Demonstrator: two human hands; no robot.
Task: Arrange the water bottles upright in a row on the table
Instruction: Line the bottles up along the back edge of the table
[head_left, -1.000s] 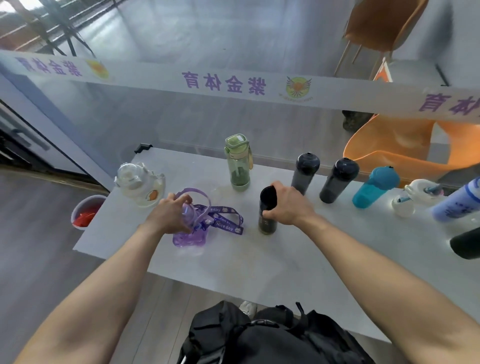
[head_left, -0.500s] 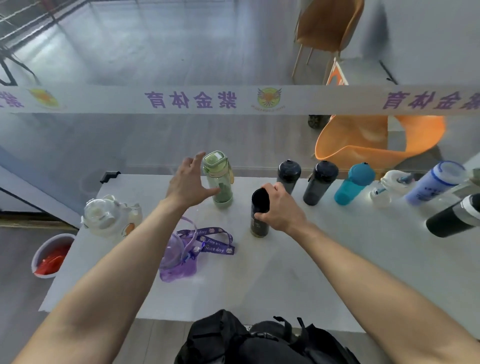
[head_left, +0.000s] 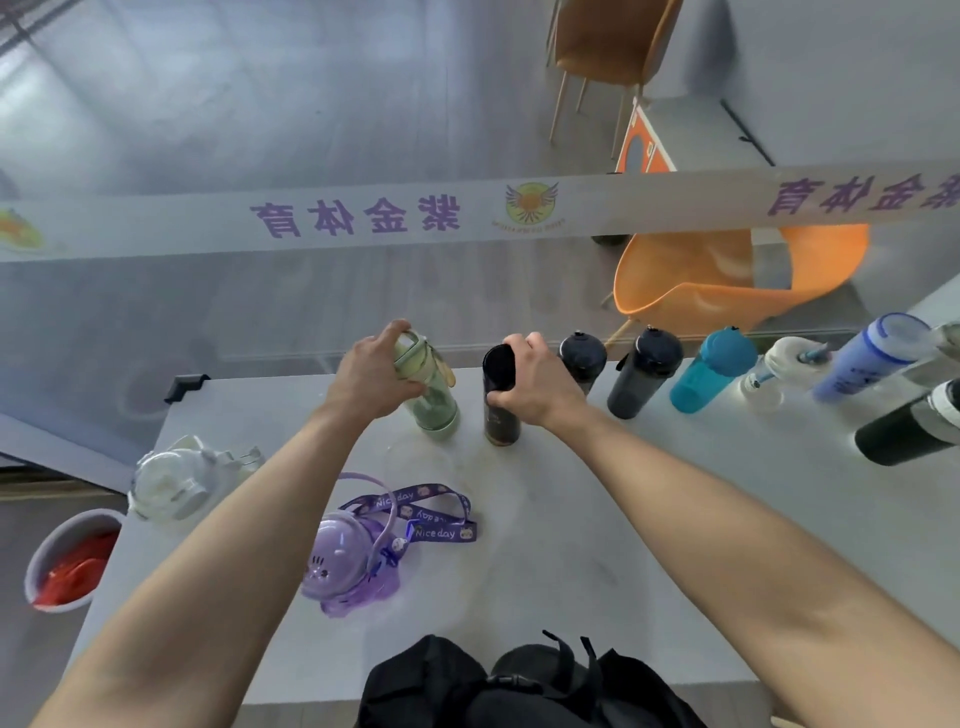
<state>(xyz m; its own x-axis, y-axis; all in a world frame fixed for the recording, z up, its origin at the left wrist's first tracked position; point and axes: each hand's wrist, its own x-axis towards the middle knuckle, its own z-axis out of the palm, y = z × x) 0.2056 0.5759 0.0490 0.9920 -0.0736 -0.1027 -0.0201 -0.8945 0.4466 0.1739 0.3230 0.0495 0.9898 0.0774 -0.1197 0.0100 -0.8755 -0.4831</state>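
The pale green translucent plastic bottle (head_left: 431, 395) is clamped near its lid by the left hand (head_left: 371, 376), fingers wrapped around it. Just right of it, the slim black cylindrical bottle (head_left: 501, 400) is gripped by the right hand (head_left: 537, 382). Both are stood on the grey table (head_left: 597, 545). If either is shifted carelessly, the dark capped bottle (head_left: 583, 358) beyond could be knocked over.

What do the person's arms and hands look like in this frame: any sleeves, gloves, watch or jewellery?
Both forearms are bare right up to the frame edge, with no sleeves in view. The left hand and right hand wear no gloves. No watch, bracelet or ring shows on the visible sides of the wrists and fingers.
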